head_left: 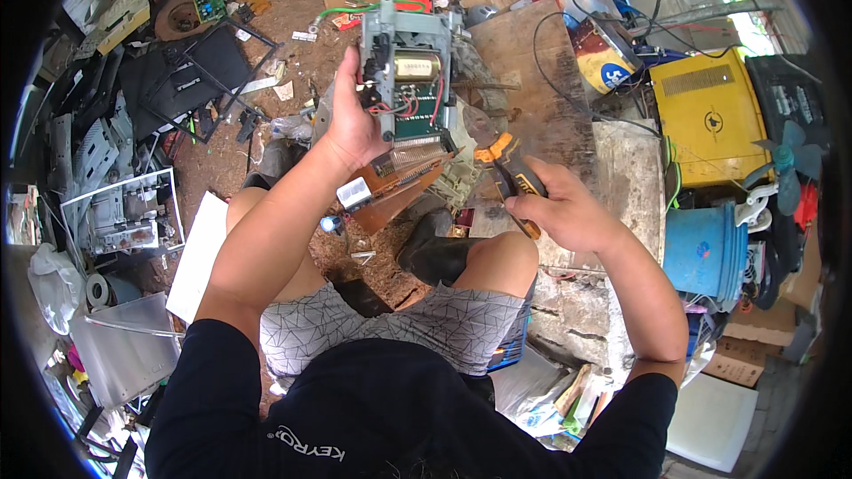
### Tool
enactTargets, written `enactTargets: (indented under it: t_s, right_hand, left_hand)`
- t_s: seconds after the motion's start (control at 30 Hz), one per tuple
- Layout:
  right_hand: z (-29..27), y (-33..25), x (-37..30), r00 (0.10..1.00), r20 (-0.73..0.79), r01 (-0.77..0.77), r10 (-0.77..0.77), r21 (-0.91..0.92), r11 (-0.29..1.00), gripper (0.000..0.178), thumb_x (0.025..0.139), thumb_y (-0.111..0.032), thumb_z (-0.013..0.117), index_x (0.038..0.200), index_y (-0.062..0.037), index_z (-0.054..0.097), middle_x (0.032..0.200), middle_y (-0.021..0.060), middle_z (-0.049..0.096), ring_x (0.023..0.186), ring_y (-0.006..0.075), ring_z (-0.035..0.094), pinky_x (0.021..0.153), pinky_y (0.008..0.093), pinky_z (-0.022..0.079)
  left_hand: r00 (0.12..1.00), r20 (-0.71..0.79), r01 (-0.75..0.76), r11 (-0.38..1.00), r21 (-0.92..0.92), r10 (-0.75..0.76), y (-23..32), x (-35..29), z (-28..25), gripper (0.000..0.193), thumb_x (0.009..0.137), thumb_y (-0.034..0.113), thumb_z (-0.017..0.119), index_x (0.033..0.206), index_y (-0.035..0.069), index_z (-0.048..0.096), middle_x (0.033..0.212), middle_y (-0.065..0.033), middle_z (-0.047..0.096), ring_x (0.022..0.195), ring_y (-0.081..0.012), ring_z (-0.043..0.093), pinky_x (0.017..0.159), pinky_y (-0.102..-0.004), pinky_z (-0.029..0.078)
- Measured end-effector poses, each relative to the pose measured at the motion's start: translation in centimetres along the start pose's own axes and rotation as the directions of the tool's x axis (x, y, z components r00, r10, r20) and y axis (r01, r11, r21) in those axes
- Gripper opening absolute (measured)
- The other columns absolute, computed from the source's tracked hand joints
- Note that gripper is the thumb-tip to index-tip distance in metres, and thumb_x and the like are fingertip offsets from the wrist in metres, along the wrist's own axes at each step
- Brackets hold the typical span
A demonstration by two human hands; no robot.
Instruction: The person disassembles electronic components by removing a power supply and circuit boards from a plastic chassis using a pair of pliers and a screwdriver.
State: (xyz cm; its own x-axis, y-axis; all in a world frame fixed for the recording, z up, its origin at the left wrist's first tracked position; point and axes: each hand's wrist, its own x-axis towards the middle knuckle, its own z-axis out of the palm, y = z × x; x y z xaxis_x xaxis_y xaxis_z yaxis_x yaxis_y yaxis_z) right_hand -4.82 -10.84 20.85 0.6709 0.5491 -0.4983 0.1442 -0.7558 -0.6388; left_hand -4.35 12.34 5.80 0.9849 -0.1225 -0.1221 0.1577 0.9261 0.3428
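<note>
My left hand (350, 124) grips an electronic assembly (410, 31) by its left side, in front of me. It has a grey frame, a yellowish cylindrical part with a pale label, thin red wires and a green circuit board (417, 106). To the right and a little lower, my right hand (568, 206) is closed around pliers (508, 168) with orange-and-black handles. Their jaws point up and left, apart from the assembly. Just below the assembly is a brown board (395, 200) with a white block-shaped part; whether it is joined to the assembly, I cannot tell.
Black frames and panels (186, 75) lie on the dirt floor at left among scrap. A wooden board (546, 71) lies to the right. Beyond it are a yellow metal case (710, 111), a blue bucket (706, 253) and a fan blade (785, 158). Loose black cables cross the far right.
</note>
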Motion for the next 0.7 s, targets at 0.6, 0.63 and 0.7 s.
enactTargets:
  t_s: [0.6, 0.63, 0.7]
  right_hand:
    - [-1.4, 0.9, 2.0, 0.998, 0.045, -0.052, 0.043, 0.225, 0.973, 0.039, 0.092, -0.019, 0.062, 0.126, -0.0015, 0.052, 0.086, 0.0081, 0.069, 0.089, 0.0184, 0.062, 0.080, 0.0325, 0.048]
    - [-1.5, 0.8, 2.1, 0.992, 0.118, -0.096, 0.052, 0.400, 0.911, 0.049, 0.092, -0.020, 0.062, 0.135, -0.0011, 0.048, 0.088, 0.0087, 0.070, 0.096, 0.0209, 0.064, 0.084, 0.0340, 0.049]
    - [-1.4, 0.0, 1.4, 0.994, 0.088, -0.004, -0.059, 0.588, 0.809, 0.059, 0.092, -0.021, 0.060, 0.142, 0.0009, 0.037, 0.093, 0.0109, 0.071, 0.113, 0.0276, 0.059, 0.094, 0.0410, 0.046]
  left_hand:
    - [1.000, -0.014, -0.024, 0.999, 0.021, 0.024, -0.3, 0.6, -0.3, 0.081, 0.092, 0.072, 0.022, 0.135, 0.010, 0.052, 0.127, -0.0117, 0.060, 0.115, -0.0270, 0.057, 0.101, -0.0486, 0.043]
    - [1.000, -0.011, -0.003, 1.000, 0.004, 0.003, -0.3, 0.6, -0.3, 0.082, 0.091, 0.073, 0.022, 0.135, 0.010, 0.051, 0.127, -0.0120, 0.059, 0.116, -0.0276, 0.057, 0.102, -0.0493, 0.042]
    - [1.000, -0.010, 0.029, 0.999, -0.031, -0.029, -0.2, 0.5, -0.3, 0.083, 0.091, 0.073, 0.023, 0.136, 0.010, 0.050, 0.129, -0.0126, 0.058, 0.118, -0.0287, 0.056, 0.103, -0.0505, 0.041]
